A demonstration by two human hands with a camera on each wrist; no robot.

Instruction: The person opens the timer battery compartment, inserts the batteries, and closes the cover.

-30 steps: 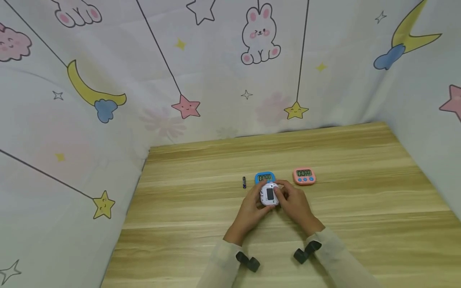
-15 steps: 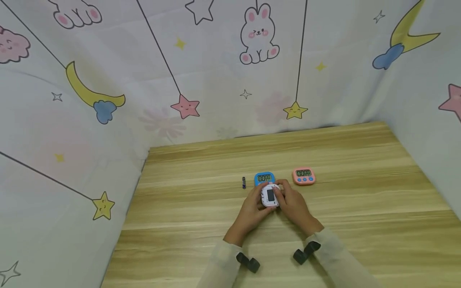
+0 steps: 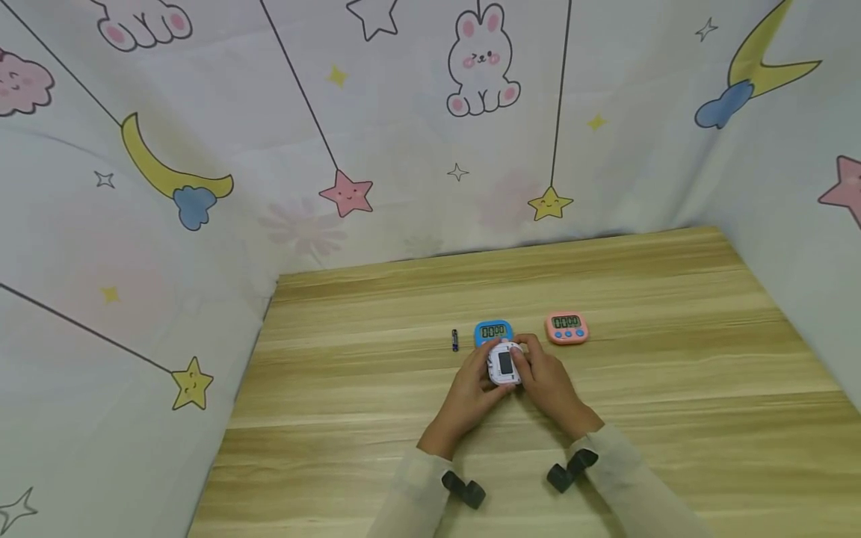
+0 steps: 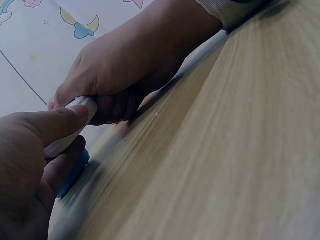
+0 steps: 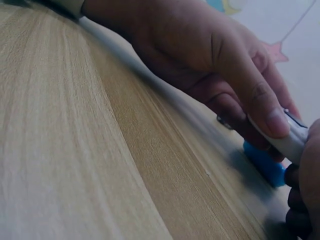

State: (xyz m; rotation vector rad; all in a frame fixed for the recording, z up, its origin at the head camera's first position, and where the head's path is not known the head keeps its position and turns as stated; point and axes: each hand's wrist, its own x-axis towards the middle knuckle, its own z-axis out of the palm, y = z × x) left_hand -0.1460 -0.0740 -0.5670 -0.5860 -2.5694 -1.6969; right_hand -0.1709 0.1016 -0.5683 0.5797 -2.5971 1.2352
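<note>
head view: white device [image 3: 501, 378] sits between the two hands, dark panel [image 3: 506, 363] facing up; can't tell if that's a recess or just a label. left hand [image 3: 469, 390] has a narrow grip on it, thumb along the near edge, fingers round the left side. right hand [image 3: 551, 382] pinches the right side, thumb on the upper face beside the panel. wrist views show the device tilted and held off the desk [image 3: 673, 381]. blue timer [image 3: 493, 329] lies just behind, lower part hidden by device and fingers; battery [image 3: 454, 341] lies near its left, pink timer [image 3: 567, 329] apart on the right. risks, my read: a hard push from the right thumb could twist the device out if the left grip is slack, since it looks held by the edges. if it slips it probably hits the blue timer. left knuckles swinging outward could knock the battery, which would likely roll
</note>
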